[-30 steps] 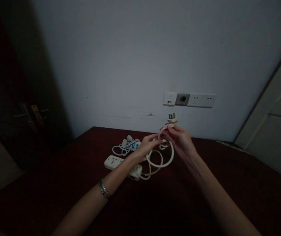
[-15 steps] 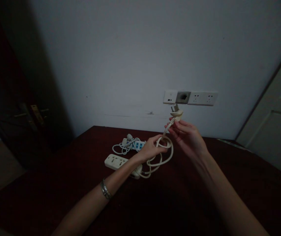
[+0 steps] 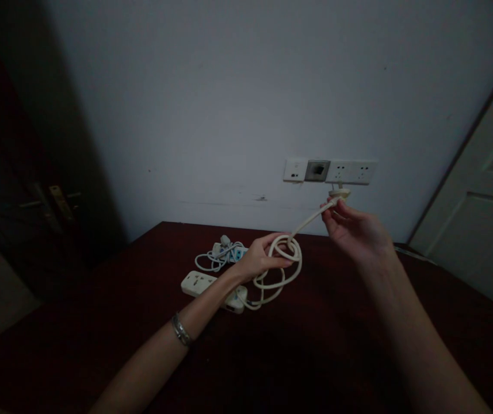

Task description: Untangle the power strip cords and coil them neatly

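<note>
Between its fingertips my right hand (image 3: 356, 230) pinches a white plug (image 3: 339, 194), prongs up, close below the left wall socket (image 3: 340, 171). The prongs appear outside the socket holes. From the plug a white cord (image 3: 313, 220) runs down leftward into loose coils, and my left hand (image 3: 266, 257) is closed round these coils. The cord leads back to a white power strip (image 3: 197, 282) lying on the dark red table, partly covered by my left forearm. Behind it lies a second strip, blue and white (image 3: 238, 254), with its grey-white cord (image 3: 205, 261) bundled on top.
On the wall, a white panel (image 3: 295, 170), a grey outlet plate (image 3: 310, 163) and another socket (image 3: 363, 172) sit in a row with the left socket. The dark red table (image 3: 134, 299) meets the wall. Doors stand at left (image 3: 8, 172) and right (image 3: 492, 230).
My right hand has carried the plug rightward, from below the grey plate to just under the left socket. The cord between my hands is stretched longer. My left hand has barely moved.
</note>
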A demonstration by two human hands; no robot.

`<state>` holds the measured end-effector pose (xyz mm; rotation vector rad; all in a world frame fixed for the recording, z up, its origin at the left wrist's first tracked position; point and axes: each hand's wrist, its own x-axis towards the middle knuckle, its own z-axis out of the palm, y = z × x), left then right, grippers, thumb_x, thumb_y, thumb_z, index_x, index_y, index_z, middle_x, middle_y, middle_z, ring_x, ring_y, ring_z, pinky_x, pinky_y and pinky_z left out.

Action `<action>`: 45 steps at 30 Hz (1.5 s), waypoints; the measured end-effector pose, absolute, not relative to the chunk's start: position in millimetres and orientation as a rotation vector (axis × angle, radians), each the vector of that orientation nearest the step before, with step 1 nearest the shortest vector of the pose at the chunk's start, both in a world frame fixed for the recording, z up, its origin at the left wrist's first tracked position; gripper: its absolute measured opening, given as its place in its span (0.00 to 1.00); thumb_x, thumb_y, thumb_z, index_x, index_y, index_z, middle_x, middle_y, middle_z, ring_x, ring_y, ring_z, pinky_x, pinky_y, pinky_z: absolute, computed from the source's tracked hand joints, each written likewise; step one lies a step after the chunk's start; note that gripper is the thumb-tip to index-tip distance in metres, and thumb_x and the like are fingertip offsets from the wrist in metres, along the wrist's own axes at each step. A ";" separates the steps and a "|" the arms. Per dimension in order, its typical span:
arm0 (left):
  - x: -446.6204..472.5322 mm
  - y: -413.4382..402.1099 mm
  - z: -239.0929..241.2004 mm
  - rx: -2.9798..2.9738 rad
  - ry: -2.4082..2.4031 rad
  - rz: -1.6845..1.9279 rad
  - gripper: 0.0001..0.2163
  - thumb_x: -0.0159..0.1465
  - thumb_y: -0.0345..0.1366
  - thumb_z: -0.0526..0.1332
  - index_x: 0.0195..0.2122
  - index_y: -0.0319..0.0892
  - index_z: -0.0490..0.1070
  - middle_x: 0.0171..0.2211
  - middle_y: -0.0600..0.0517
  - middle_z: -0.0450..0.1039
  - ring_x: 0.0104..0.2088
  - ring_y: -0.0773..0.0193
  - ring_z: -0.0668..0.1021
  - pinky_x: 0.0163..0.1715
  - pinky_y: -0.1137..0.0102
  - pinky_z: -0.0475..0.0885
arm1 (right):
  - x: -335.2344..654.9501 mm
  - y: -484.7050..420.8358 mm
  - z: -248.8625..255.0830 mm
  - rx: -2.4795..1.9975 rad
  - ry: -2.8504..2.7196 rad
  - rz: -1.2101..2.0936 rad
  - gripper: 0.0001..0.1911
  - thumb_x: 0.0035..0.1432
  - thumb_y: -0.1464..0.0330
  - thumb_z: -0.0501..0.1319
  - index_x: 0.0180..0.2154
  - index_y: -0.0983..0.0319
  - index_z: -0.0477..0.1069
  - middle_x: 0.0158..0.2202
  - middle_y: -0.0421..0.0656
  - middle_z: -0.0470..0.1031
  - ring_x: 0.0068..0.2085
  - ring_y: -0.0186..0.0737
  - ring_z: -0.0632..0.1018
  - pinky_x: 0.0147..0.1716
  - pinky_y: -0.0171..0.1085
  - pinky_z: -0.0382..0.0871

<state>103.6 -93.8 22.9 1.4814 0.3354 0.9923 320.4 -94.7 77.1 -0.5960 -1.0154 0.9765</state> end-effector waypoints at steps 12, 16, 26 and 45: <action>103.6 -90.2 19.5 1.257 0.248 0.914 0.23 0.43 0.21 0.65 0.42 0.38 0.67 0.45 0.43 0.72 0.46 0.57 0.74 0.50 0.60 0.63 | 316.6 -85.6 69.3 -0.597 -1.005 0.997 0.01 0.49 0.70 0.62 0.28 0.59 0.72 0.33 0.43 0.75 0.42 0.40 0.76 0.51 0.43 0.68; 104.9 -91.4 20.0 1.182 0.213 0.903 0.21 0.42 0.19 0.60 0.39 0.37 0.66 0.41 0.44 0.73 0.45 0.55 0.75 0.47 0.61 0.66 | 309.1 -91.6 73.3 -0.594 -0.936 1.032 0.03 0.49 0.72 0.62 0.29 0.60 0.73 0.33 0.43 0.75 0.43 0.39 0.76 0.53 0.41 0.67; 95.1 -87.1 22.7 0.989 0.117 0.822 0.21 0.42 0.22 0.58 0.40 0.36 0.66 0.35 0.44 0.74 0.40 0.52 0.77 0.44 0.54 0.68 | 304.2 -97.8 76.7 -0.614 -1.002 0.972 0.03 0.48 0.70 0.63 0.29 0.58 0.74 0.34 0.43 0.76 0.45 0.44 0.75 0.52 0.46 0.68; 88.7 -55.3 8.4 0.640 0.331 1.045 0.04 0.52 0.33 0.57 0.27 0.38 0.66 0.26 0.50 0.72 0.30 0.61 0.77 0.38 0.60 0.71 | 282.5 -156.3 110.7 -0.677 -1.128 0.772 0.04 0.46 0.67 0.66 0.29 0.57 0.75 0.30 0.39 0.75 0.34 0.36 0.77 0.37 0.37 0.75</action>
